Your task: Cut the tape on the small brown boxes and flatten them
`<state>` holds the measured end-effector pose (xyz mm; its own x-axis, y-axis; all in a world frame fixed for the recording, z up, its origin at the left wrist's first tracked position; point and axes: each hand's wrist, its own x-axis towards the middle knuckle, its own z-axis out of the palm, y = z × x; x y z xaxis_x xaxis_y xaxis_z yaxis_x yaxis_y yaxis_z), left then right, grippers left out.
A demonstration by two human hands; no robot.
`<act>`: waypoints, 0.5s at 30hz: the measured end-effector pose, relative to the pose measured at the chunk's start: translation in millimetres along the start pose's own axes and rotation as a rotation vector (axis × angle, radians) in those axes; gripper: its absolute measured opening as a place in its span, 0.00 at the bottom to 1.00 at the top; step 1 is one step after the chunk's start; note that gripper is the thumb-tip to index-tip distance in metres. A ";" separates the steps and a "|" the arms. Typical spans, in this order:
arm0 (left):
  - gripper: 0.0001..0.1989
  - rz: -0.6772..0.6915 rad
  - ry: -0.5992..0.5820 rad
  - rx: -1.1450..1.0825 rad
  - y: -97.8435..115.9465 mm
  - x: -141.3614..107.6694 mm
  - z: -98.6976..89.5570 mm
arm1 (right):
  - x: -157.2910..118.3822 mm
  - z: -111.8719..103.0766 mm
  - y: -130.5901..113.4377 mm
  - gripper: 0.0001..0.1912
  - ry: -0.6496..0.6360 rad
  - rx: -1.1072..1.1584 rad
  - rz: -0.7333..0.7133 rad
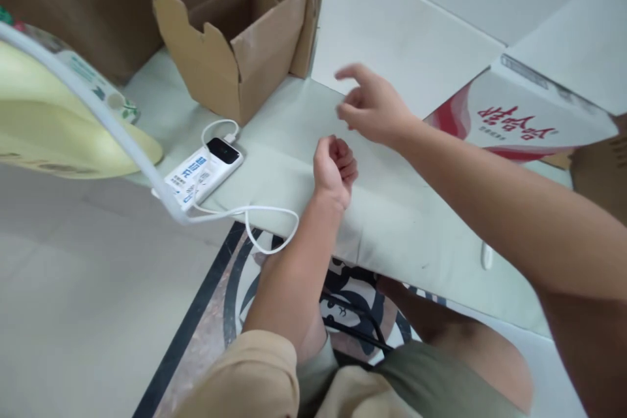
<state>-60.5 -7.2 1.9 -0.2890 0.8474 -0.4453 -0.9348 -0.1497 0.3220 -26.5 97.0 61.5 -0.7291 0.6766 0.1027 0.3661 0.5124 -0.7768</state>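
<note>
My left hand (336, 170) rests palm-up on the pale table cover (294, 124), its fingers curled into a loose fist. I see nothing in it. Just above and to its right, my right hand (375, 104) hovers with index finger and thumb held apart and the other fingers bent; it holds nothing. The two hands are apart from each other. Left of my left hand lies a white power bank (200, 173) with a dark display and blue print. A white charging cable (272, 209) is plugged into it and loops toward my left forearm.
An open cardboard box (267, 46) stands at the back left. Behind my right hand are white panels (392, 32) and a white-and-red printed carton (519, 111). A yellow bag (63, 117) and a pale curved tube (112, 121) occupy the left. A small white object (486, 256) lies under my right forearm.
</note>
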 end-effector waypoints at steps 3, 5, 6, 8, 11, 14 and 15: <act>0.20 0.020 0.001 -0.007 4.8 3.7 -1.8 | 31.7 45.9 -56.8 0.36 -0.159 -0.098 -0.114; 0.19 0.027 0.017 -0.004 5.1 6.2 -3.6 | 46.3 66.9 -80.4 0.30 -0.216 -0.137 -0.182; 0.19 0.026 0.026 -0.009 5.0 7.1 -4.6 | 52.0 74.3 -87.2 0.22 -0.225 -0.165 -0.206; 0.19 0.018 0.036 -0.023 5.0 7.7 -6.4 | 60.6 83.3 -92.4 0.10 -0.215 -0.253 -0.249; 0.19 0.017 0.020 -0.019 6.5 5.0 -7.6 | 68.4 84.5 -89.9 0.21 -0.131 -0.391 -0.339; 0.19 0.014 -0.002 -0.005 7.9 0.7 -7.0 | 68.2 72.8 -92.6 0.20 0.004 -0.408 -0.423; 0.19 0.011 -0.009 -0.004 7.8 -0.4 -6.6 | 64.8 65.6 -95.5 0.19 0.057 -0.392 -0.413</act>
<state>-69.0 -12.1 -1.0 -0.2971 0.8502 -0.4346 -0.9325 -0.1605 0.3236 -146.6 57.2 101.5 -0.8289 0.4005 0.3904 0.2527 0.8909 -0.3774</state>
